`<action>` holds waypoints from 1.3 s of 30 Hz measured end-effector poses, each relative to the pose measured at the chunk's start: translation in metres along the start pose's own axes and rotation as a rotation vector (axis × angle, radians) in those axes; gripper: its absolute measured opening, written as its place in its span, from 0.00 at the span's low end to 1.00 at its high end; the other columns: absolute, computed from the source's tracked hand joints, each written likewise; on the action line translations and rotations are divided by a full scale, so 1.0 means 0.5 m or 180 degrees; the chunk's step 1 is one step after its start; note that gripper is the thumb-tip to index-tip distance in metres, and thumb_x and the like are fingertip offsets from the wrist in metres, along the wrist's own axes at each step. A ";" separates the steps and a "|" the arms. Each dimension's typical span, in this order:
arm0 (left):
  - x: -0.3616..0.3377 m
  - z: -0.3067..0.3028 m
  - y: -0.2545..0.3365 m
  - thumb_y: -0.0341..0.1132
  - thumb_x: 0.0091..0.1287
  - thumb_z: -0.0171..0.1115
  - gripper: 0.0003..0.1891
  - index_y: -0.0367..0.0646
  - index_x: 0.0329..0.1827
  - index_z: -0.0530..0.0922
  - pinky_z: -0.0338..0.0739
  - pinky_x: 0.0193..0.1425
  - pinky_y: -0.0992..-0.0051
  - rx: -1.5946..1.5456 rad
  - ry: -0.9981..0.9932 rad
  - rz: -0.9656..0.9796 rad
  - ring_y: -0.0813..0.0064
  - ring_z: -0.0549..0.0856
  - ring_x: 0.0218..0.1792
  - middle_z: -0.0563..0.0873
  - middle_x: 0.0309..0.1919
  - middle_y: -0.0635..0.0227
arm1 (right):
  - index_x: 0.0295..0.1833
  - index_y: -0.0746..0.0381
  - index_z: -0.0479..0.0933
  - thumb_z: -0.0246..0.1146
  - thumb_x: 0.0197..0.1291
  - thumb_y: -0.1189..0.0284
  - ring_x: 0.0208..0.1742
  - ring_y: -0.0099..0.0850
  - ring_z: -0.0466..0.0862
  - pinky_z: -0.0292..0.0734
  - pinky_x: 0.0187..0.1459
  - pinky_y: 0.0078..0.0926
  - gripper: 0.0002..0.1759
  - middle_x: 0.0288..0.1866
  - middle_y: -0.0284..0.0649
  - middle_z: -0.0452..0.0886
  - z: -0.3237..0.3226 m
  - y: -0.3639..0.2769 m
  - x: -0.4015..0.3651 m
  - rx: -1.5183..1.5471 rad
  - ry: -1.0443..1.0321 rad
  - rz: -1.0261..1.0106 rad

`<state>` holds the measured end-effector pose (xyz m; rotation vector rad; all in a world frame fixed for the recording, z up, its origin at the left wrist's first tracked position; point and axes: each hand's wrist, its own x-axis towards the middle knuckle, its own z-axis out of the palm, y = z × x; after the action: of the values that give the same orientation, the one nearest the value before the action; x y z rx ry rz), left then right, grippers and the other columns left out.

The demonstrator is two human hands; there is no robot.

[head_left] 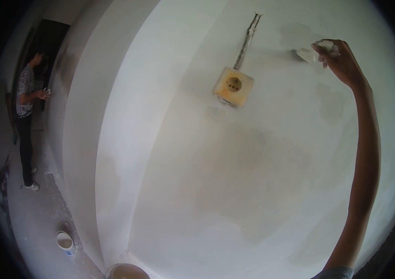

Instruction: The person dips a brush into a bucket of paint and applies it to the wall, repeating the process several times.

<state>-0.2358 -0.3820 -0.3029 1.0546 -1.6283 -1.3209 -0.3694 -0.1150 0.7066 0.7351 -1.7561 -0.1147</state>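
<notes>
My right hand (341, 60) is raised high against a white plastered wall (253, 176), its arm stretched up from the lower right. Its fingers are closed on a small plaster-covered scraper (306, 55), whose pale blade lies against the wall at the upper right. To the left of the hand a yellowed socket box (232, 86) stands out from the wall, with a thin conduit (248, 39) running up from it. My left hand is out of view.
Another person (26, 116) stands at the far left beside the wall's corner, holding something small. A white bucket (65, 242) sits on the dusty floor at the lower left. A second round bucket rim (125, 271) shows at the bottom edge.
</notes>
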 end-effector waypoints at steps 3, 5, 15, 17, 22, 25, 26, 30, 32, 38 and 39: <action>0.002 0.003 -0.043 0.26 0.48 0.68 0.14 0.41 0.19 0.66 0.67 0.10 0.68 0.0162 0.0057 0.0221 0.72 0.72 0.07 0.73 0.10 0.65 | 0.45 0.68 0.82 0.58 0.65 0.59 0.28 0.29 0.75 0.72 0.36 0.32 0.20 0.28 0.41 0.79 -0.006 -0.012 0.016 -0.0041 0.0171 -0.0152; -0.023 -0.005 -0.037 0.27 0.47 0.69 0.15 0.41 0.19 0.67 0.67 0.10 0.68 0.0091 -0.0009 0.0034 0.72 0.71 0.07 0.73 0.10 0.65 | 0.45 0.67 0.81 0.57 0.66 0.60 0.30 0.29 0.75 0.73 0.37 0.32 0.20 0.29 0.42 0.79 0.000 -0.007 0.047 -0.0124 0.0477 -0.0293; -0.114 -0.059 0.122 0.27 0.44 0.68 0.12 0.36 0.29 0.74 0.74 0.25 0.69 0.0335 0.0322 0.0063 0.71 0.76 0.22 0.78 0.22 0.64 | 0.52 0.63 0.82 0.57 0.68 0.59 0.27 0.26 0.76 0.75 0.36 0.28 0.20 0.30 0.39 0.81 0.045 -0.002 -0.054 0.0505 0.0611 -0.0261; -0.130 -0.056 0.165 0.24 0.33 0.64 0.15 0.38 0.23 0.66 0.70 0.27 0.69 -0.0772 0.0632 -0.0939 0.74 0.71 0.24 0.73 0.21 0.69 | 0.56 0.62 0.81 0.57 0.70 0.60 0.31 0.24 0.78 0.75 0.38 0.25 0.20 0.34 0.39 0.83 0.037 -0.023 -0.157 0.0441 0.1227 -0.0237; -0.168 -0.105 0.172 0.23 0.32 0.64 0.16 0.40 0.23 0.66 0.70 0.26 0.71 -0.0081 0.0408 -0.0851 0.76 0.72 0.23 0.74 0.22 0.70 | 0.51 0.69 0.79 0.58 0.69 0.66 0.30 0.28 0.81 0.76 0.33 0.23 0.17 0.34 0.43 0.84 0.022 -0.142 -0.573 0.2529 0.1010 -0.0508; -0.195 -0.139 0.225 0.24 0.32 0.64 0.15 0.39 0.23 0.67 0.70 0.27 0.71 0.0023 0.0384 -0.0694 0.76 0.72 0.24 0.75 0.22 0.70 | 0.43 0.72 0.79 0.60 0.65 0.69 0.26 0.32 0.83 0.76 0.28 0.24 0.14 0.29 0.47 0.83 0.062 -0.262 -0.804 0.3764 -0.0331 -0.0451; -0.211 -0.147 0.253 0.24 0.32 0.64 0.15 0.39 0.24 0.68 0.70 0.27 0.71 0.0007 0.0365 -0.0683 0.76 0.72 0.24 0.75 0.22 0.70 | 0.39 0.73 0.79 0.59 0.65 0.72 0.21 0.33 0.81 0.73 0.23 0.24 0.12 0.22 0.47 0.81 0.099 -0.307 -0.885 0.4980 -0.1452 0.1378; -0.295 -0.180 0.320 0.24 0.34 0.65 0.15 0.37 0.27 0.71 0.72 0.29 0.71 -0.0078 0.0454 -0.0653 0.75 0.74 0.24 0.76 0.22 0.68 | 0.34 0.73 0.78 0.57 0.65 0.72 0.13 0.32 0.77 0.64 0.13 0.24 0.13 0.18 0.46 0.78 0.224 -0.390 -1.272 0.5177 -0.2056 0.3904; -0.356 -0.204 0.417 0.24 0.35 0.65 0.15 0.35 0.30 0.74 0.74 0.31 0.72 -0.0119 0.0381 -0.0723 0.74 0.77 0.24 0.79 0.23 0.67 | 0.33 0.72 0.77 0.58 0.63 0.70 0.11 0.31 0.74 0.62 0.12 0.25 0.14 0.16 0.44 0.76 0.187 -0.403 -1.382 0.5248 -0.2044 0.4640; -0.599 -0.202 0.314 0.27 0.35 0.67 0.17 0.34 0.32 0.77 0.75 0.36 0.67 0.0335 0.0096 -0.0336 0.63 0.80 0.29 0.81 0.26 0.60 | 0.36 0.72 0.78 0.58 0.61 0.68 0.12 0.32 0.72 0.63 0.13 0.28 0.14 0.17 0.42 0.75 0.088 -0.385 -1.615 0.6185 -0.1925 0.6064; -0.631 -0.203 0.316 0.28 0.36 0.68 0.17 0.34 0.31 0.77 0.74 0.36 0.64 0.0373 0.0054 -0.0349 0.58 0.79 0.28 0.80 0.25 0.59 | 0.31 0.72 0.76 0.58 0.58 0.69 0.10 0.32 0.69 0.60 0.12 0.28 0.14 0.15 0.42 0.72 0.065 -0.370 -1.592 0.5909 -0.1964 0.5864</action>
<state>-0.0496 -0.1040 -0.1516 1.2376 -1.6726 -1.2959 -0.2164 0.1490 -0.0523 -0.1915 -1.9849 2.9706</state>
